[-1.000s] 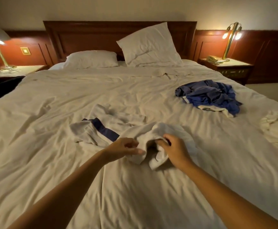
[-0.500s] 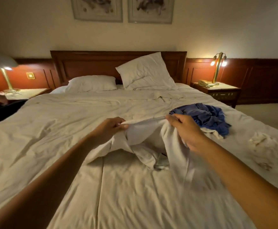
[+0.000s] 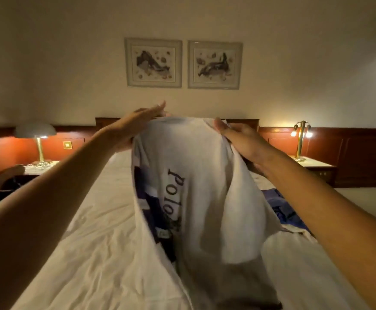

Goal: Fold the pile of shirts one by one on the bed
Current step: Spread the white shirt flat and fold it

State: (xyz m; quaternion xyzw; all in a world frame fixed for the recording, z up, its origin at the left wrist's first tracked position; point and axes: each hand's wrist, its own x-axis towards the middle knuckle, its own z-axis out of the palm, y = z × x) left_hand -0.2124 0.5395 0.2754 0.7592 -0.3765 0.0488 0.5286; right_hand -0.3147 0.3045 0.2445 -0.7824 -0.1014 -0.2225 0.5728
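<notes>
A white shirt [image 3: 207, 175] with dark "Polo" lettering and blue stripes hangs in the air in front of me, over the bed [image 3: 97, 247]. My left hand [image 3: 135, 127] holds its top edge on the left, fingers stretched out over the cloth. On the right, my right hand [image 3: 243, 142] grips the top edge. The shirt's lower part trails down to the sheet. A crumpled blue shirt [image 3: 279, 205] lies on the bed to the right, partly hidden behind the white one.
A nightstand with a lit lamp [image 3: 36, 133] stands left of the bed, and a person's hand [image 3: 11, 172] shows beside it. Another lit lamp [image 3: 301, 136] stands on the right nightstand [image 3: 314, 166]. Two framed pictures [image 3: 182, 63] hang above the headboard.
Both hands have lifted the white shirt from the bed up to head height, and it now hangs spread between them. My view has tilted up toward the wall.
</notes>
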